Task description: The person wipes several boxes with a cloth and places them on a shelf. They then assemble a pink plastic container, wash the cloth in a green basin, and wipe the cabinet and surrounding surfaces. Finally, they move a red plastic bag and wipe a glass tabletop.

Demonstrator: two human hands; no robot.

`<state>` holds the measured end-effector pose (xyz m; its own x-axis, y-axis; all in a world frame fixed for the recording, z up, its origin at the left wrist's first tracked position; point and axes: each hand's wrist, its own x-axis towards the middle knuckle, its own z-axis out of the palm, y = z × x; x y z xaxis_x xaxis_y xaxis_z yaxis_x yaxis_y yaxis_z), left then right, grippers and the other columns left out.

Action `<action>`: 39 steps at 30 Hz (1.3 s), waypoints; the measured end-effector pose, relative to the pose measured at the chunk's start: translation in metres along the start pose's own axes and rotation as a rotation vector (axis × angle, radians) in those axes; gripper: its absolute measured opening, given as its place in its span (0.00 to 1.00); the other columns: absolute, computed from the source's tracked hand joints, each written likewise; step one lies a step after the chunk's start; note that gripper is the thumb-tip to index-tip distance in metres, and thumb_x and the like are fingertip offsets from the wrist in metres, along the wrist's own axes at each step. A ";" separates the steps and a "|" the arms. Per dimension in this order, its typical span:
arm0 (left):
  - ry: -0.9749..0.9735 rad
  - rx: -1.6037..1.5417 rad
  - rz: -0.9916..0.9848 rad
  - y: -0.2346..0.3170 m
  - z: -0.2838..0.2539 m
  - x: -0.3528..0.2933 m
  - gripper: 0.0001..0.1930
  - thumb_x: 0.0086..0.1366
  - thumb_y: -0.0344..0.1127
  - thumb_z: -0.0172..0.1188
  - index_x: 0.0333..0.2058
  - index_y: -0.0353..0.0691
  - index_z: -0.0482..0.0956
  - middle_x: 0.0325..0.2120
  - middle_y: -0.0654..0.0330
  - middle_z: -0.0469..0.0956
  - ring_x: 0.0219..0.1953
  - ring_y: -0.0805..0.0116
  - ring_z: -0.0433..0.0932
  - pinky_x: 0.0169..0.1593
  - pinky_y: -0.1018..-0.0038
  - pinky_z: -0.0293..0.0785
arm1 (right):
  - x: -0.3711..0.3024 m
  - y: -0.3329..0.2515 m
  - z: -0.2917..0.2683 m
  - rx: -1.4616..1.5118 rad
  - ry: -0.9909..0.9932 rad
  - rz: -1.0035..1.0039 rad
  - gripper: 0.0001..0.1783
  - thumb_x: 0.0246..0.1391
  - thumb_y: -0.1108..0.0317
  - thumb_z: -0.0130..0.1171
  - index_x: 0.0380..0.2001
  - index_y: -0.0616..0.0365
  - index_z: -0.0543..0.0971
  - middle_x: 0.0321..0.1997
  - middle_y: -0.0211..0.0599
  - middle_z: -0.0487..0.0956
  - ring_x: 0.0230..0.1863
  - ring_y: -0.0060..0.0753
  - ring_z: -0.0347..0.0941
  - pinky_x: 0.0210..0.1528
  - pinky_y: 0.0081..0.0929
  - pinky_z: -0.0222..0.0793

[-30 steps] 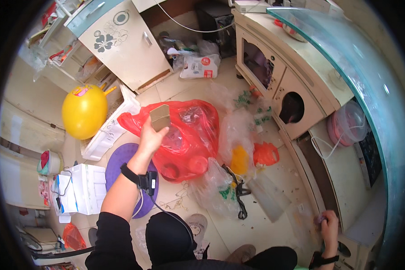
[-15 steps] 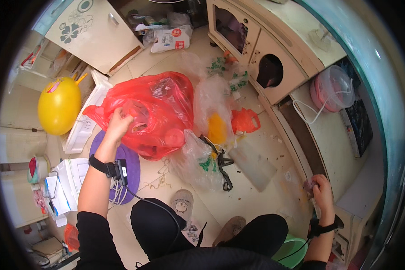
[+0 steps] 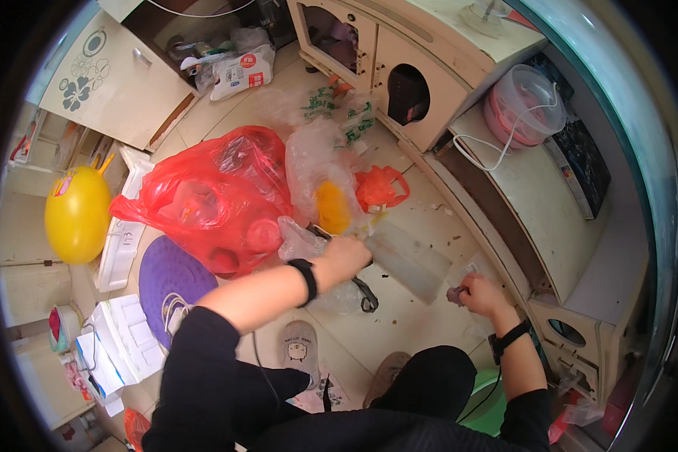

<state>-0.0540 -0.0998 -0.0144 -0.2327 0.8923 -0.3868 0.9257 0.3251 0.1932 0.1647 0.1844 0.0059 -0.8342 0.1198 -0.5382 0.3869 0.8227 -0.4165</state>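
My left hand [image 3: 344, 260] reaches over the middle of the floor, beside a crumpled clear plastic bag [image 3: 297, 242] and a black strap [image 3: 368, 297]. Its back faces up and hides the fingers, so its grip does not show. Just to its right lies a flat translucent plastic sheet [image 3: 414, 265]. My right hand [image 3: 486, 295] is closed on a small crumpled greyish-purple piece [image 3: 455, 296], low near the cabinet base. A large red plastic bag [image 3: 226, 188] with things inside rests left of the middle. Clear bags [image 3: 320, 151], one with something yellow [image 3: 331, 207], lie beside it.
A small red bag [image 3: 380, 187] and scattered crumbs lie by the curved cabinet edge. At left are a yellow balloon [image 3: 77, 215], a purple round mat [image 3: 166, 275] and a white box [image 3: 132, 335]. A green basin [image 3: 490, 407] stands by my right leg.
My left hand has let go of the red bag and moved right, to the clear bag and plastic sheet. My right hand has moved inward with the small piece. The view has shifted.
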 end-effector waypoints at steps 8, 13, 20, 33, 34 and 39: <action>-0.304 0.404 -0.056 0.020 0.115 0.050 0.12 0.61 0.37 0.54 0.41 0.50 0.84 0.40 0.64 0.82 0.51 0.61 0.73 0.53 0.62 0.59 | -0.047 0.015 0.003 0.063 0.046 0.105 0.11 0.44 0.67 0.54 0.26 0.64 0.79 0.34 0.50 0.77 0.39 0.54 0.74 0.42 0.41 0.71; -0.414 0.416 -0.022 0.014 0.073 0.030 0.13 0.60 0.38 0.55 0.42 0.50 0.84 0.42 0.65 0.80 0.53 0.61 0.70 0.54 0.63 0.59 | -0.064 0.030 0.009 0.183 0.070 0.208 0.11 0.45 0.68 0.53 0.28 0.65 0.79 0.36 0.51 0.77 0.40 0.54 0.74 0.43 0.41 0.71; 0.064 -0.917 -0.002 -0.051 -0.041 -0.031 0.18 0.62 0.37 0.53 0.48 0.35 0.75 0.52 0.50 0.72 0.57 0.57 0.68 0.58 0.66 0.63 | -0.053 0.038 -0.005 0.323 0.110 0.293 0.11 0.45 0.72 0.51 0.28 0.68 0.78 0.32 0.51 0.77 0.35 0.52 0.75 0.38 0.39 0.72; 1.019 -1.937 -0.103 -0.122 -0.221 -0.199 0.22 0.71 0.56 0.40 0.25 0.45 0.62 0.21 0.65 0.61 0.24 0.70 0.64 0.38 0.62 0.72 | -0.025 -0.004 -0.064 0.162 0.223 0.072 0.11 0.45 0.70 0.50 0.29 0.65 0.78 0.35 0.50 0.77 0.40 0.52 0.73 0.43 0.40 0.70; 0.975 -1.874 -0.127 -0.120 -0.219 -0.198 0.24 0.71 0.57 0.37 0.24 0.44 0.62 0.21 0.63 0.63 0.24 0.68 0.65 0.36 0.63 0.70 | -0.023 -0.008 -0.064 0.170 0.226 0.029 0.12 0.46 0.70 0.50 0.30 0.65 0.78 0.36 0.50 0.76 0.40 0.51 0.73 0.43 0.40 0.70; 0.469 -1.940 -0.227 -0.104 -0.190 -0.162 0.30 0.68 0.53 0.34 0.20 0.33 0.71 0.30 0.49 0.75 0.32 0.56 0.77 0.48 0.63 0.72 | -0.016 -0.047 -0.062 0.266 0.420 -0.121 0.12 0.50 0.71 0.50 0.36 0.63 0.78 0.43 0.47 0.74 0.42 0.50 0.73 0.45 0.36 0.70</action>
<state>-0.1697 -0.2185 0.1995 -0.6192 0.6865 -0.3812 -0.5418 -0.0222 0.8402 0.1356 0.1777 0.0794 -0.9440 0.2906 -0.1564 0.3188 0.6808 -0.6595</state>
